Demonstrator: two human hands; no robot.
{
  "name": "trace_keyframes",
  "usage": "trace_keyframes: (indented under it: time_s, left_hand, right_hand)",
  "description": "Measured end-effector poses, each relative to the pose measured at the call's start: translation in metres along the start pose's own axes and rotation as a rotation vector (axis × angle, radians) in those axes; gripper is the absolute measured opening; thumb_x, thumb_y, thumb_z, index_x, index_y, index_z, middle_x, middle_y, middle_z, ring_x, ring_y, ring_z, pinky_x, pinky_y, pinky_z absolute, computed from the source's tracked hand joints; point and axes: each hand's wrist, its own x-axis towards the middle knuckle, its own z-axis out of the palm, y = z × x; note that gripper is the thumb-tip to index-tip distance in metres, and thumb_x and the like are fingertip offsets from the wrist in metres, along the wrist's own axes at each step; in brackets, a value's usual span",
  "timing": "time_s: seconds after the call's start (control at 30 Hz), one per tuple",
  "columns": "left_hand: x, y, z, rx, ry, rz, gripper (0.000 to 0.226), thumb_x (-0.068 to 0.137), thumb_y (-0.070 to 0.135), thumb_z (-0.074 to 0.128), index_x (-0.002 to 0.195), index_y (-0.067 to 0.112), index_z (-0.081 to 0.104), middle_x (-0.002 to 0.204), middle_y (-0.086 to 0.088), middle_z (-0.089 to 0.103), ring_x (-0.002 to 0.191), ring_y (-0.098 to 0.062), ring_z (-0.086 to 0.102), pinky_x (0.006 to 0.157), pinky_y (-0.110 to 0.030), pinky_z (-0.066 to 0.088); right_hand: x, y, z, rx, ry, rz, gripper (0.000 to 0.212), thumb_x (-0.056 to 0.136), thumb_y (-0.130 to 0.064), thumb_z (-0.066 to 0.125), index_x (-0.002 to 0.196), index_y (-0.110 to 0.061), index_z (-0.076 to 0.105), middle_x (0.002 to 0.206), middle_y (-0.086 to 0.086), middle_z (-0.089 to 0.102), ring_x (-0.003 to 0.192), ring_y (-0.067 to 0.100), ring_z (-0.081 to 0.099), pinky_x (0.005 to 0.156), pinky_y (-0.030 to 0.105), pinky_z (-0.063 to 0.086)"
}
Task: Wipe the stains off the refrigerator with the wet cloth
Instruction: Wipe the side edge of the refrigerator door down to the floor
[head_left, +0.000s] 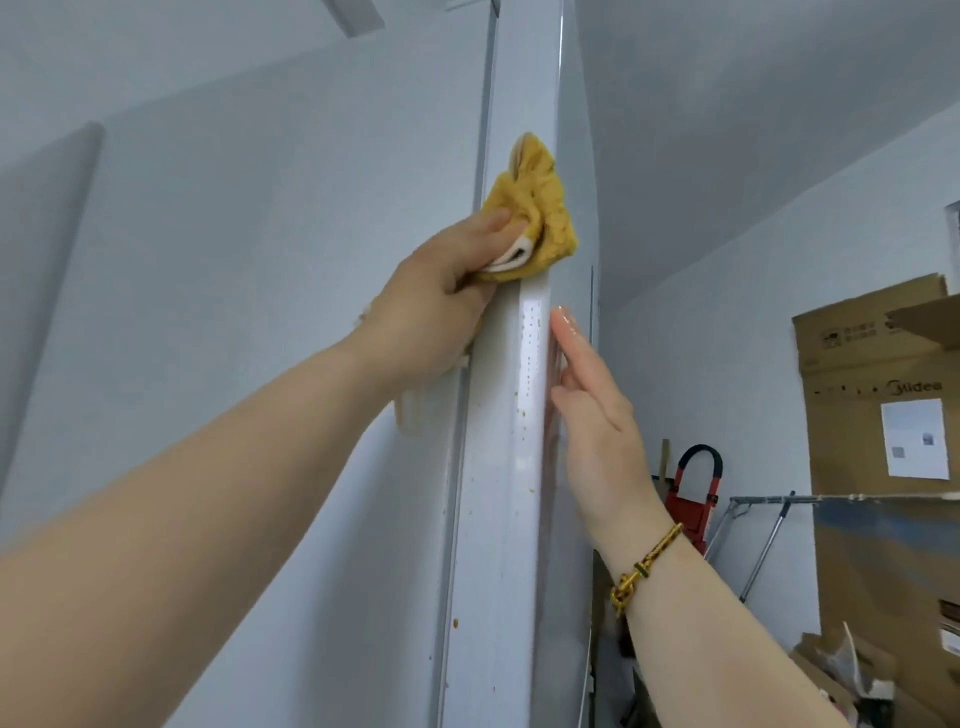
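**Clutter at the right wall**

At far right, a tall brown cardboard box (883, 545), upright, lettered "Midea" near its upper part. On its front, a white paper sheet (913, 438) with small printed marks, too small to read. Left of the box, a grey metal rack (769, 522) with a slanted leg. Behind the rack's left end, a red frame with a black looped handle (696, 493), just beside a thin wooden strip (664, 460). Low in the corner, crumpled smaller cardboard boxes (831, 680). Behind all, a pale wall (727, 322).
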Motion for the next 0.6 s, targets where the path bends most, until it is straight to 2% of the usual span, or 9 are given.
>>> trace_keyframes:
  time_s: [0.07, 0.1, 0.17, 0.2, 0.3, 0.37, 0.43, 0.53, 0.6]
  left_hand:
    - [-0.047, -0.013, 0.006, 0.066, -0.037, 0.147, 0.047, 0.084, 0.009, 0.043, 0.125, 0.029, 0.053, 0.132, 0.026, 0.041, 0.122, 0.015, 0.031, 0.103, -0.003, 0.022]
    - [-0.068, -0.019, 0.009, 0.117, -0.059, 0.200, 0.045, 0.082, 0.012, 0.041, 0.119, 0.034, 0.051, 0.133, 0.024, 0.042, 0.126, 0.009, 0.032, 0.107, -0.009, 0.023]
    - [-0.093, -0.024, 0.008, 0.212, -0.074, 0.231, 0.042, 0.082, 0.011, 0.038, 0.117, 0.033, 0.047, 0.133, 0.007, 0.040, 0.126, -0.011, 0.037, 0.109, -0.017, 0.027]
    - [-0.095, -0.023, 0.006, 0.237, -0.087, 0.223, 0.041, 0.082, 0.010, 0.037, 0.117, 0.029, 0.047, 0.131, 0.003, 0.041, 0.124, -0.015, 0.039, 0.107, -0.017, 0.027]
    - [-0.067, -0.013, 0.000, 0.311, -0.064, 0.220, 0.040, 0.080, 0.011, 0.035, 0.114, 0.022, 0.051, 0.126, 0.001, 0.055, 0.118, -0.016, 0.041, 0.103, -0.007, 0.023]
    - [-0.042, -0.009, 0.002, 0.289, -0.003, 0.139, 0.043, 0.081, 0.006, 0.039, 0.119, 0.012, 0.059, 0.124, -0.002, 0.050, 0.121, -0.012, 0.042, 0.100, 0.001, 0.018]
    - [-0.030, -0.004, 0.009, 0.220, 0.055, 0.017, 0.047, 0.079, 0.001, 0.040, 0.122, 0.007, 0.056, 0.124, 0.008, 0.043, 0.123, -0.006, 0.039, 0.098, 0.006, 0.017]
    - [-0.060, -0.007, 0.018, 0.222, 0.058, 0.109, 0.049, 0.078, -0.003, 0.042, 0.123, 0.011, 0.055, 0.134, 0.007, 0.046, 0.124, -0.009, 0.037, 0.103, 0.001, 0.018]
    - [-0.106, -0.017, 0.025, 0.258, 0.024, 0.171, 0.047, 0.079, 0.002, 0.039, 0.121, 0.021, 0.050, 0.135, 0.009, 0.043, 0.126, -0.008, 0.034, 0.108, -0.009, 0.021]
  right_hand:
    - [0.001, 0.002, -0.003, 0.004, 0.007, -0.005, 0.056, 0.093, 0.009, 0.029, 0.127, -0.034, 0.038, 0.144, -0.013, 0.034, 0.132, -0.005, 0.030, 0.114, 0.020, 0.022]
    - [0.003, 0.003, -0.004, -0.003, 0.013, -0.008, 0.055, 0.093, 0.010, 0.030, 0.132, -0.028, 0.037, 0.146, -0.010, 0.035, 0.134, -0.001, 0.029, 0.115, 0.026, 0.022]
    - [0.003, 0.005, -0.003, -0.009, 0.024, 0.007, 0.052, 0.094, 0.010, 0.029, 0.137, -0.018, 0.036, 0.147, -0.007, 0.033, 0.136, 0.002, 0.028, 0.116, 0.030, 0.022]
    - [0.002, 0.005, -0.002, -0.008, 0.032, 0.011, 0.052, 0.094, 0.010, 0.029, 0.138, -0.015, 0.036, 0.147, -0.005, 0.033, 0.136, 0.003, 0.027, 0.116, 0.031, 0.021]
    - [0.001, 0.006, -0.001, -0.030, 0.040, 0.001, 0.051, 0.094, 0.010, 0.029, 0.139, -0.014, 0.034, 0.148, -0.005, 0.031, 0.137, 0.003, 0.026, 0.116, 0.028, 0.020]
    - [0.000, 0.006, -0.001, -0.046, 0.029, -0.001, 0.052, 0.094, 0.009, 0.028, 0.140, -0.016, 0.033, 0.147, -0.009, 0.031, 0.136, 0.000, 0.025, 0.114, 0.019, 0.020]
    - [-0.001, 0.008, -0.002, -0.044, 0.017, -0.008, 0.051, 0.095, 0.007, 0.028, 0.140, -0.016, 0.032, 0.143, -0.014, 0.030, 0.135, -0.002, 0.024, 0.111, 0.012, 0.020]
    - [0.000, 0.010, 0.000, -0.040, 0.019, -0.032, 0.049, 0.095, 0.007, 0.030, 0.138, -0.017, 0.035, 0.148, -0.006, 0.031, 0.137, 0.003, 0.026, 0.113, 0.022, 0.022]
    - [0.001, 0.009, -0.001, -0.021, 0.023, -0.033, 0.051, 0.095, 0.008, 0.030, 0.131, -0.029, 0.033, 0.145, -0.010, 0.030, 0.135, 0.000, 0.025, 0.115, 0.024, 0.020]
